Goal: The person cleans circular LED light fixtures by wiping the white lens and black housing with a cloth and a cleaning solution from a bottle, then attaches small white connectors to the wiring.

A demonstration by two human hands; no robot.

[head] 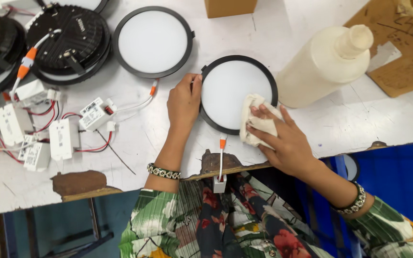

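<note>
**Round lamp panel wiped at the worktop's near edge**

White, scuffed worktop (135,143) fills the view, its near edge chipped. A round black-rimmed lamp panel with a white face (230,91) is laid flat close to that near edge. Its left rim is pinched by the left hand (183,102), thumb on the rim. A crumpled white cloth (259,122) is pressed onto the panel's lower right part by the right hand (285,138), fingers spread over it. A cream plastic bottle (323,64) is lying just right of the panel. A second identical round panel (153,42) is set toward the far edge, and white driver boxes with red wires (63,136) are gathered at the left edge.
</note>
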